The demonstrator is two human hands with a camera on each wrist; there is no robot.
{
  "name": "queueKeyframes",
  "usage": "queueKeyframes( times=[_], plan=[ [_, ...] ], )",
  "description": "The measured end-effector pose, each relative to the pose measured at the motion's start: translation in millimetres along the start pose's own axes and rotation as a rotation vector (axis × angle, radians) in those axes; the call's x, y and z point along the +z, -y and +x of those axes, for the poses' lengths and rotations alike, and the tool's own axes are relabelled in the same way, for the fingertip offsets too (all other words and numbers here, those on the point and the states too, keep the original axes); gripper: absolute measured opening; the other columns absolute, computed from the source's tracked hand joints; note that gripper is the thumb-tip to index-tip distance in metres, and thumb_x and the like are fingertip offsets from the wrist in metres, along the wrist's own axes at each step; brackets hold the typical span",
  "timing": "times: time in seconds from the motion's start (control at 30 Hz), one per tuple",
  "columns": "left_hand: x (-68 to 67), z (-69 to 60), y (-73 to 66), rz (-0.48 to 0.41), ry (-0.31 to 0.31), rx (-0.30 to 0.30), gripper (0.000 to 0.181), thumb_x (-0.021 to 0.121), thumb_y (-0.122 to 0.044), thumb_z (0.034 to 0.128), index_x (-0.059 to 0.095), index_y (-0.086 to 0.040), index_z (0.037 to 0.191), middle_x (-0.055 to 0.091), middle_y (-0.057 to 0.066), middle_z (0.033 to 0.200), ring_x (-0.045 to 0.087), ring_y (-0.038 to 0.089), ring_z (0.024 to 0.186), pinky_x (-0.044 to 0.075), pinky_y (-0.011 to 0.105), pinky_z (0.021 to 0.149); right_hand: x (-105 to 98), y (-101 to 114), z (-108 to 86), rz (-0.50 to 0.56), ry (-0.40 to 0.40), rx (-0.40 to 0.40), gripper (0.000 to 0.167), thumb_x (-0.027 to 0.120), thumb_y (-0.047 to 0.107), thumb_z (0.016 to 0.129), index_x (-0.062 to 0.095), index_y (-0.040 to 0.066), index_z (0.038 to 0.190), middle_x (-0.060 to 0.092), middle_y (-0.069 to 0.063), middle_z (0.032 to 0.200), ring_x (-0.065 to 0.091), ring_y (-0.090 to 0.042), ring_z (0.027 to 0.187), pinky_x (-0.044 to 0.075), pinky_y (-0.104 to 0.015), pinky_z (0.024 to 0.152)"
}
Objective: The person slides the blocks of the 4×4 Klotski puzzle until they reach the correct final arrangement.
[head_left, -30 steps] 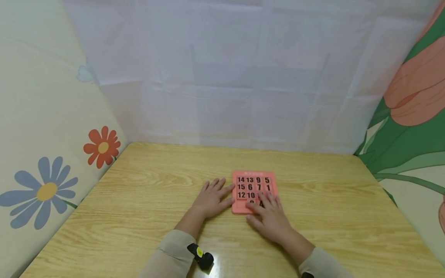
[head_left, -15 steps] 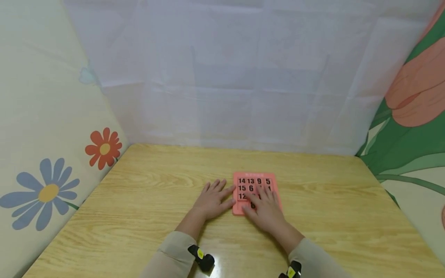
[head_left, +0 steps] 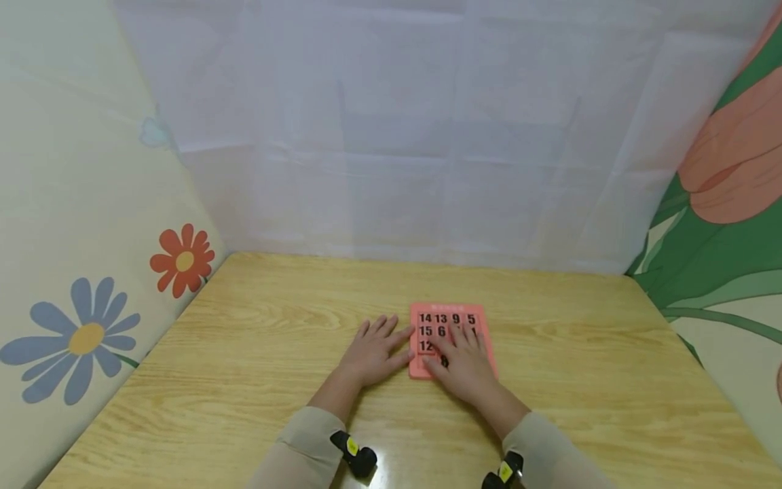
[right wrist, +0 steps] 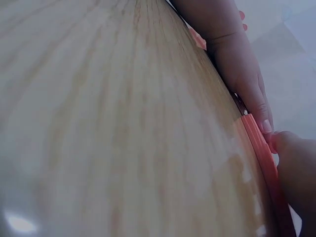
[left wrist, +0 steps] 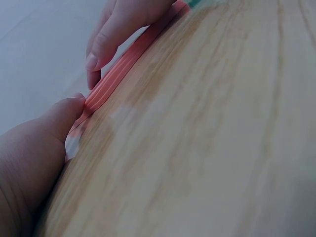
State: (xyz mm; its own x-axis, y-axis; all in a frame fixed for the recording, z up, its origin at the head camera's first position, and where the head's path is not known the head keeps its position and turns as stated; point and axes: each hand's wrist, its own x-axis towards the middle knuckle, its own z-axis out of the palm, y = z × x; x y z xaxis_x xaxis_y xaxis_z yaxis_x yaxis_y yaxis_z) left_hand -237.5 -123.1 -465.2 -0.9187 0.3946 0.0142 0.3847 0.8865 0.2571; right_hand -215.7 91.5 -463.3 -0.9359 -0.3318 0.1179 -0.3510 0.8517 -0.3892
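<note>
A pink sliding number puzzle (head_left: 449, 308) with black numerals lies flat in the head view. My left hand (head_left: 369, 353) rests on the table at its left side, fingers spread, with thumb and index finger touching the frame's edge. Over the lower right part of the board is my right hand (head_left: 467, 370), its extended fingers on the tiles and hiding several of them. A vacant slot shows at the bottom left corner. In the left wrist view, the left thumb (left wrist: 64, 113) meets the puzzle's side (left wrist: 116, 76). The right wrist view shows the right hand (right wrist: 298, 168) over the puzzle's near edge (right wrist: 264, 153).
The wood-grain table (head_left: 275, 305) extends around the puzzle on all sides. A white cloth (head_left: 397, 136) hangs behind it, and flower-printed sheets (head_left: 85, 204) flank it. A black wrist camera (head_left: 360, 460) is on the left sleeve, another (head_left: 504, 472) on the right.
My right hand has shifted a little to the left across the tiles, covering more of the middle columns. The left hand has stayed at the puzzle's edge.
</note>
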Motion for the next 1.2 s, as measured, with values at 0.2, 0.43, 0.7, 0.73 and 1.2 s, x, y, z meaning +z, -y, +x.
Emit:
queueKeyframes(
  times=[0.2,0.43,0.7,0.73,1.2],
  plan=[
    [1.4,0.7,0.5,0.001,-0.002,-0.005,0.058,0.038,-0.058,0.1,0.038,-0.031,0.151,0.026,0.01,0.162,0.018,0.033,0.152,0.009,0.055,0.124,-1,1,-2.3,-0.014,0.0,-0.014,0.052,0.05,0.052,0.098,0.057,0.021,0.139,0.031,-0.019,0.159,0.017,-0.044,0.149,0.009,-0.06,0.122],
    [0.5,-0.1,0.0,-0.003,0.001,-0.004,0.058,0.039,-0.058,0.1,0.038,-0.031,0.151,0.026,0.01,0.162,0.018,0.033,0.152,0.009,0.055,0.124,-3,2,-7.4,-0.001,0.001,-0.03,0.05,0.052,0.051,0.097,0.06,0.02,0.136,0.032,-0.019,0.158,0.015,-0.043,0.15,0.008,-0.061,0.122],
    [1.4,0.4,1.1,-0.011,0.0,-0.008,0.059,0.039,-0.058,0.0998,0.037,-0.031,0.152,0.024,0.009,0.163,0.016,0.033,0.152,0.008,0.055,0.124,-3,2,-17.5,0.028,0.013,-0.039,0.05,0.053,0.053,0.096,0.06,0.024,0.136,0.031,-0.015,0.16,0.012,-0.042,0.151,0.008,-0.06,0.123],
    [1.5,0.6,1.1,-0.012,0.001,-0.01,0.059,0.038,-0.059,0.0996,0.036,-0.032,0.152,0.024,0.008,0.163,0.016,0.032,0.152,0.007,0.055,0.124,-3,2,-18.2,0.025,0.009,-0.045,0.049,0.053,0.053,0.096,0.06,0.024,0.135,0.031,-0.015,0.159,0.012,-0.042,0.151,0.009,-0.059,0.123],
    [1.1,0.4,-0.1,-0.013,-0.009,0.006,0.059,0.041,-0.057,0.0997,0.037,-0.029,0.152,0.026,0.011,0.162,0.017,0.035,0.152,0.009,0.056,0.124,-7,-4,-11.4,0.047,-0.024,-0.019,0.053,0.052,0.048,0.097,0.054,0.018,0.141,0.03,-0.02,0.159,0.016,-0.046,0.149,0.01,-0.064,0.121]
  ],
)
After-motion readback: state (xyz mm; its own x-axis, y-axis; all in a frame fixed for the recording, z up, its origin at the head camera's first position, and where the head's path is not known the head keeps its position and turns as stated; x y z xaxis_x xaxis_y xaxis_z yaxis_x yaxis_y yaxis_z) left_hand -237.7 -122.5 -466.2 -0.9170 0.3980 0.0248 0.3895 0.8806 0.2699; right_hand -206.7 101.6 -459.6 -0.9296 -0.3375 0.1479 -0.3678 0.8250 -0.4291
